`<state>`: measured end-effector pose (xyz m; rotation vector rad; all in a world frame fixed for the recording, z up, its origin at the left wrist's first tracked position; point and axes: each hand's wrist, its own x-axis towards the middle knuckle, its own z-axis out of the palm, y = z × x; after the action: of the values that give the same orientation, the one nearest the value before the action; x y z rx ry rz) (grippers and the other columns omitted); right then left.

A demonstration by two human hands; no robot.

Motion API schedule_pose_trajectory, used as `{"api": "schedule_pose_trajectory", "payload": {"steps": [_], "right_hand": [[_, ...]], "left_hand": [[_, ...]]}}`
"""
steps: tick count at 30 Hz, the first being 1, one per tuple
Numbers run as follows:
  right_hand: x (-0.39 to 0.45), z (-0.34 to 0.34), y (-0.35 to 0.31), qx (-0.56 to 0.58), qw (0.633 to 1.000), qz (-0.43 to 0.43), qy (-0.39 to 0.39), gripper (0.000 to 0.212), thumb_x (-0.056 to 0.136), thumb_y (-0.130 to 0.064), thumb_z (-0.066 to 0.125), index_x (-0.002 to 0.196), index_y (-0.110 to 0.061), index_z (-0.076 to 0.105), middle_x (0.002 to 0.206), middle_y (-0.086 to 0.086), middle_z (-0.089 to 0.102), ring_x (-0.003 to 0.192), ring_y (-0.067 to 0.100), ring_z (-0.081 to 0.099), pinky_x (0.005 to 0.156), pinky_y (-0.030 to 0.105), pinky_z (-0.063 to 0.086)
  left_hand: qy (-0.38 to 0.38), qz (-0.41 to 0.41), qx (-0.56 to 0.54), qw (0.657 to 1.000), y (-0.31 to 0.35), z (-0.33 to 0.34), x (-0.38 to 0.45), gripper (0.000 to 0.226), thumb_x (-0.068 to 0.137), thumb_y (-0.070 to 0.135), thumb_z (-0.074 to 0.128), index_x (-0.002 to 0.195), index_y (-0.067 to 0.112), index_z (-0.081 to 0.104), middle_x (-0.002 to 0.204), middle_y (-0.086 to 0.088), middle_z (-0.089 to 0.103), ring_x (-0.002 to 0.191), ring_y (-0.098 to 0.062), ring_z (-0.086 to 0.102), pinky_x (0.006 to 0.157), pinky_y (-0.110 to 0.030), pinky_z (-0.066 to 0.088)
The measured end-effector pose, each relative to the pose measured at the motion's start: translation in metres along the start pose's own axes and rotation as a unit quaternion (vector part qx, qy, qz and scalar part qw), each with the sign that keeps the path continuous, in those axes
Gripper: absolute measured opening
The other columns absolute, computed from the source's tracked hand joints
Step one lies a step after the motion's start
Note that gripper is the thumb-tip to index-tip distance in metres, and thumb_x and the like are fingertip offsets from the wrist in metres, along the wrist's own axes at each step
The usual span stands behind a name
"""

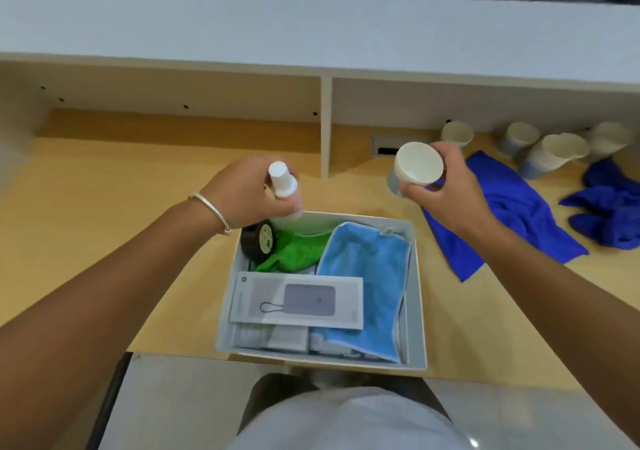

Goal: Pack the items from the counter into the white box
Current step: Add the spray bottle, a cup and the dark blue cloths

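Note:
The white box (417,311) sits on the wooden counter near its front edge. Inside lie a light blue cloth (367,276), a green cloth (294,248), a black tape roll (258,240) and a flat white product carton (298,302). My left hand (249,193) grips a small white bottle (282,179) upright above the box's far left corner. My right hand (446,189) holds a paper cup (417,169), its mouth tilted towards me, above the counter just beyond the box's far right corner.
Two dark blue cloths (512,214) (609,207) lie on the counter to the right. Several paper cups (554,153) stand behind them against the back panel. A raised white ledge (311,33) runs across the back, with a divider (325,127) under it.

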<state>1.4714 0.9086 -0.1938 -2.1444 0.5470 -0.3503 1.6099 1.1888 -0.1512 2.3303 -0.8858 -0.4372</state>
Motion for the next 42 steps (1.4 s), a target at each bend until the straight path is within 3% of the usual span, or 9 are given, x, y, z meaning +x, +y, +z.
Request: {"api": "schedule_pose_trajectory", "payload": {"steps": [6,10,18,22,28,35,38,42], "right_hand": [[-0.051,0.027,-0.038,-0.009,0.999,-0.036,-0.02,0.062,0.071,-0.032,0.081,0.12,-0.036,0.044,0.118,-0.009,0.053,0.107,0.008,0.053,0.09,0.028,0.049],[-0.073,0.056,-0.047,-0.022,0.998,-0.02,-0.059,0.062,0.069,-0.039,0.08,0.119,-0.037,0.044,0.116,-0.012,0.051,0.108,0.009,0.052,0.09,0.029,0.048],[-0.068,0.123,-0.048,-0.133,0.986,-0.008,-0.103,0.059,0.072,-0.051,0.073,0.12,-0.033,0.045,0.118,-0.009,0.054,0.104,0.015,0.054,0.083,0.038,0.049],[-0.062,0.132,-0.043,-0.205,0.97,-0.018,-0.128,0.065,0.077,-0.049,0.07,0.13,-0.028,0.038,0.123,-0.003,0.048,0.107,0.019,0.052,0.08,0.039,0.051],[-0.059,0.131,-0.037,-0.251,0.958,-0.062,-0.121,0.074,0.081,-0.052,0.065,0.14,-0.028,0.028,0.129,-0.002,0.047,0.107,0.021,0.054,0.076,0.036,0.049],[-0.063,0.133,-0.021,-0.296,0.941,-0.109,-0.124,0.069,0.082,-0.049,0.065,0.14,-0.022,0.039,0.128,-0.001,0.05,0.116,0.021,0.049,0.077,0.035,0.046],[-0.066,0.136,-0.019,-0.29,0.944,-0.109,-0.111,0.067,0.082,-0.046,0.067,0.139,-0.023,0.041,0.125,0.0,0.05,0.113,0.022,0.05,0.069,0.035,0.047],[-0.07,0.133,-0.02,-0.306,0.938,-0.109,-0.123,0.073,0.082,-0.045,0.067,0.143,-0.024,0.033,0.133,0.0,0.046,0.115,0.023,0.05,0.073,0.038,0.05]], "left_hand": [[-0.039,-0.019,0.108,0.993,-0.023,0.014,-0.023,0.018,0.068,0.032,0.074,0.082,0.026,0.064,0.079,0.006,0.069,0.075,-0.019,0.063,0.061,-0.034,0.052],[-0.021,-0.018,0.173,0.984,-0.029,0.028,-0.017,0.017,0.068,0.028,0.071,0.078,0.024,0.058,0.072,0.005,0.063,0.068,-0.02,0.059,0.049,-0.024,0.035],[-0.039,-0.053,0.183,0.981,-0.028,0.044,-0.004,0.017,0.077,0.029,0.06,0.073,0.015,0.052,0.071,-0.006,0.061,0.065,-0.028,0.057,0.054,-0.028,0.041],[-0.032,-0.066,0.161,0.984,-0.035,0.047,-0.004,0.017,0.078,0.027,0.064,0.09,0.016,0.062,0.083,-0.005,0.069,0.074,-0.025,0.064,0.066,-0.035,0.055],[0.029,-0.043,0.142,0.988,-0.042,0.049,-0.014,0.019,0.085,0.026,0.063,0.103,0.02,0.063,0.097,0.0,0.071,0.084,-0.021,0.064,0.071,-0.032,0.053],[0.222,0.072,0.106,0.967,-0.063,0.041,-0.058,0.025,0.078,0.015,0.073,0.102,0.021,0.068,0.096,0.007,0.064,0.066,-0.007,0.051,0.054,-0.026,0.048],[0.223,-0.009,0.083,0.971,-0.08,0.045,-0.075,0.044,0.08,0.021,0.073,0.122,0.02,0.058,0.109,0.002,0.057,0.075,-0.011,0.052,0.057,-0.03,0.05],[0.09,-0.088,0.11,0.986,-0.097,0.058,-0.09,0.075,0.086,0.041,0.065,0.148,0.02,0.028,0.142,-0.003,0.044,0.12,-0.021,0.051,0.083,-0.037,0.051]]}}
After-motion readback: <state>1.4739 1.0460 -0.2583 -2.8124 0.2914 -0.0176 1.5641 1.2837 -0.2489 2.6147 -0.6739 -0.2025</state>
